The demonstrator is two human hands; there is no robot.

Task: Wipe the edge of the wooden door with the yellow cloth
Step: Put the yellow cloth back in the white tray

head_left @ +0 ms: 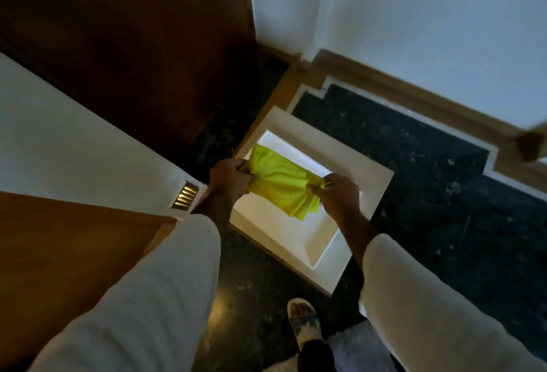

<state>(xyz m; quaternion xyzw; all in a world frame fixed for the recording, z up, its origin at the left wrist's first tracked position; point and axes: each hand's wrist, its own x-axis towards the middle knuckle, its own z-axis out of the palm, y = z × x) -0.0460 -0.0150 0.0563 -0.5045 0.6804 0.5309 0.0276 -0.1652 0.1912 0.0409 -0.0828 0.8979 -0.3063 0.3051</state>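
There are two hands: the left hand (229,179) and the right hand (337,194), each coming out of one of two pale sleeves, a left sleeve (142,297) and a right sleeve (438,306). One yellow cloth (281,183) is gripped between the hands. One wooden door (127,40) stands at the top left, and one brass latch plate (185,199) sits in a white edge at the left. One lit white recessed box (299,241) lies on the dark floor. One sandalled foot (305,322) shows at the bottom edge.
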